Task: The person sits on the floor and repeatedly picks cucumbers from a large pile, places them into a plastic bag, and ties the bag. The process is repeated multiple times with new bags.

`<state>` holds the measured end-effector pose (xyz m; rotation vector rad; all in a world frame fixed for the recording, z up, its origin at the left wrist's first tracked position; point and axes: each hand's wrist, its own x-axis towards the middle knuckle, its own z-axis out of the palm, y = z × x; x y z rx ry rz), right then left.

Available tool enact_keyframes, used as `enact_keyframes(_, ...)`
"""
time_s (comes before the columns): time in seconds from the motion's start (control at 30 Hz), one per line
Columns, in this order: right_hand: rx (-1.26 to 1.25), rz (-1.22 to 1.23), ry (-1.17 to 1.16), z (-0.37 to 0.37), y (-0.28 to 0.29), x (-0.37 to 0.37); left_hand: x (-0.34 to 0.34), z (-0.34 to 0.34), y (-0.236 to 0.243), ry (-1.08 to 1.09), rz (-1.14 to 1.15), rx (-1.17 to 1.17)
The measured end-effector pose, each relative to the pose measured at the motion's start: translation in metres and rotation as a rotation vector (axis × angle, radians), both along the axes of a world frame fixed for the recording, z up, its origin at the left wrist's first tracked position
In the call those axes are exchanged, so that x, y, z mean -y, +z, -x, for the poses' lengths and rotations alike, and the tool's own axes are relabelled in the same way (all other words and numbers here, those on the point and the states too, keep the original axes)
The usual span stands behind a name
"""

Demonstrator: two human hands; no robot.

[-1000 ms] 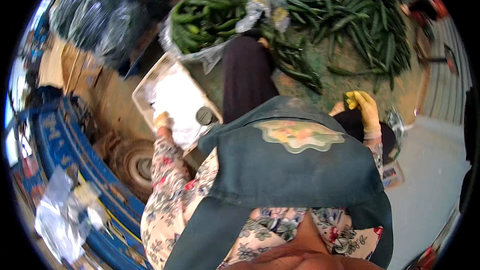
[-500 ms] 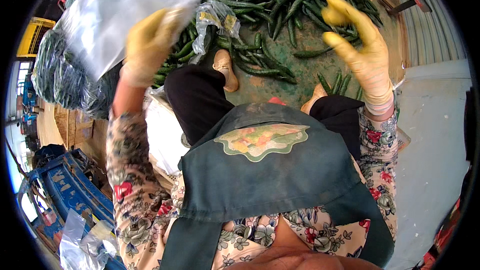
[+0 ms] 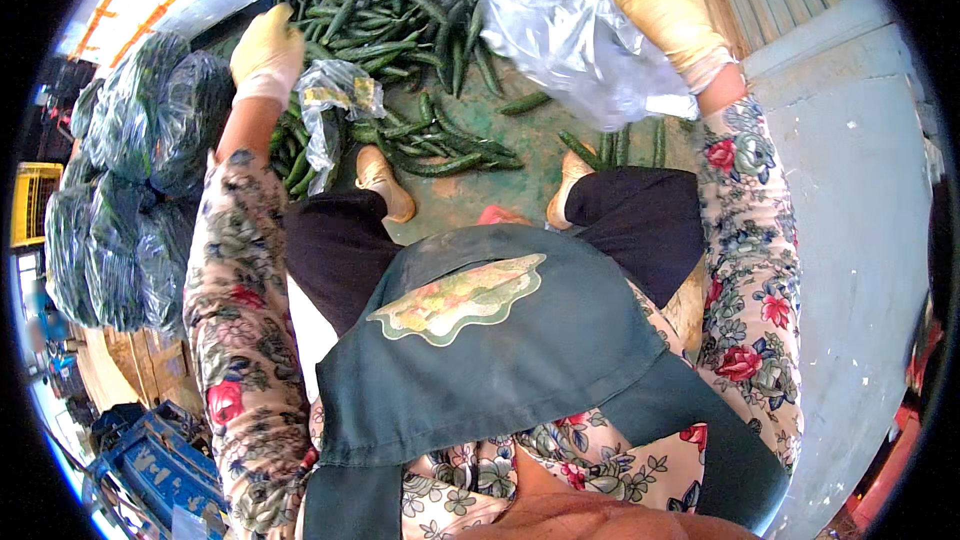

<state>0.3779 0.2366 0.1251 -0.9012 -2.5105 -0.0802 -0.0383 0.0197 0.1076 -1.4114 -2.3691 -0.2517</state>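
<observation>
In the gloved right hand [image 3: 672,15], a clear plastic bag [image 3: 565,50] is gripped, best pinched lightly by its edge, lest it tear; whether the left hand [image 3: 268,55] is closed on anything cannot be told. Beyond, cucumbers [image 3: 400,5] are heaped.

Shot from wearer's head via wide L fisheye cam, looking down; v. close to apron [image 3: 470,370], farther from cucumbers [image 3: 400,5] nr. top of frame, bending straight lines toward rim.
</observation>
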Motion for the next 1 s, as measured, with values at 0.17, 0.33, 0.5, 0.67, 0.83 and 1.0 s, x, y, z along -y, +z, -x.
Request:
enact_keyframes(0.17,-0.193,0.521,-0.050,-0.001,-0.014,-0.002,-0.018,-0.069,-0.034,-0.301,-0.228,0.969)
enact_keyframes(0.33,-0.396,0.775,0.153,0.042,-0.031,0.033,-0.036,-0.210,-0.014,-0.712,-0.235,0.887)
enact_keyframes(0.5,0.011,0.422,-0.061,0.024,-0.008,0.045,-0.058,-0.123,-0.079,-0.211,-0.063,0.357)
enact_keyframes(0.67,0.141,0.538,-0.213,-0.009,-0.037,0.012,-0.030,-0.073,-0.099,-0.002,0.288,0.424)
enact_keyframes(0.83,0.125,0.591,-0.173,-0.003,-0.071,0.012,-0.022,-0.061,-0.134,0.016,0.056,1.118)
enact_keyframes(1.0,0.105,1.123,-0.077,0.017,-0.097,0.071,-0.016,-0.146,-0.118,-0.212,-0.209,0.738)
